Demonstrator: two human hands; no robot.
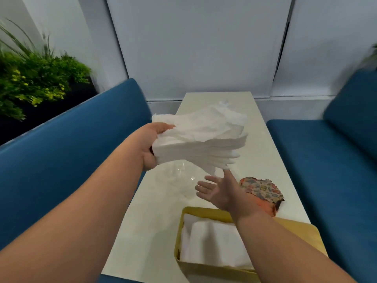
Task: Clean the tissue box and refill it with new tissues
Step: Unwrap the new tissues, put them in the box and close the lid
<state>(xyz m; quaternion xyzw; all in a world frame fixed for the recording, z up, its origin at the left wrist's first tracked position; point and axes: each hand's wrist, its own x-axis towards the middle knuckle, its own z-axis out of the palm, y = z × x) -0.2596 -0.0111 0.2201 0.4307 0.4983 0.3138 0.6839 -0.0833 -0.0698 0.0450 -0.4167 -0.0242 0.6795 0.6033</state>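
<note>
A long, pale cream tabletop [271, 160] runs away from the camera toward a wall of light grey-white panels [200, 45], with deep blue upholstered bench seats on either side, one on the left [67, 152] and one on the right [330, 160]. Behind the left bench stands a bushy green plant [34, 82] with yellowish tips. Above the middle of the table, the left hand [152, 146] grips one end of a thick stack of folded white tissues [200, 139], thumb on top and fingers curled beneath, so the stack is lifted clear of the surface and its free end fans out and droops toward the right. The right hand [219, 189] is released, palm turned up and fingers spread, held just below the drooping end of the stack; one fingertip comes up very near the lowest sheets, though whether it touches them cannot be told. On the near end of the table sits an open yellow rectangular tissue box [179, 237] with white tissues [212, 244] already lying inside it, partly crossed by the right forearm. Just beyond the box, on the right side of the table, lies a crumpled floral-patterned cloth [263, 190] with orange showing at its edge. A crinkled sheet of clear plastic wrapping [179, 178] lies on the table under the lifted stack.
</note>
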